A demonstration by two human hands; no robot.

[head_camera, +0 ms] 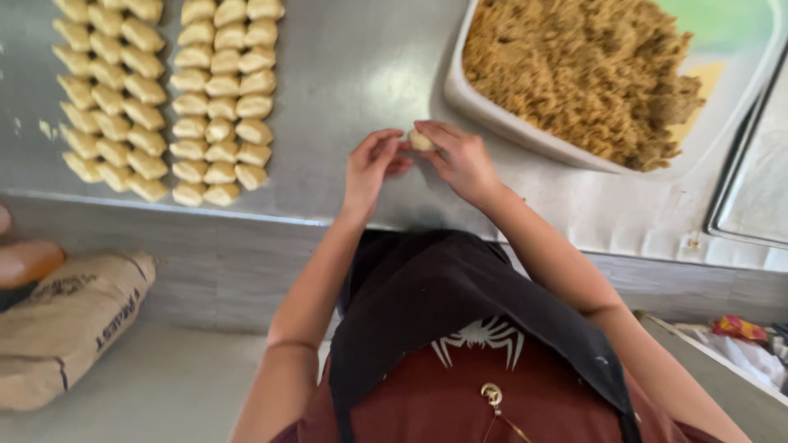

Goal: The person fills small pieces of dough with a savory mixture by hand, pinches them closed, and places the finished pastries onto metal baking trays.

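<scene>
Dough piece (421, 141) pinched between both hands (fingertips closed), left hand (371, 166), right hand (462, 160)

Rows of dough pieces (164, 94) left on the table (353, 74), filling tray (492, 107) right.

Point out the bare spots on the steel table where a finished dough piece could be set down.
Free: the steel table strip between the rows of dough pieces and the white tray of brown filling, above the left hand and right hand, which pinch a dough piece. Another patch lies below the rows. Crowded: the far left, packed with rows.
</scene>
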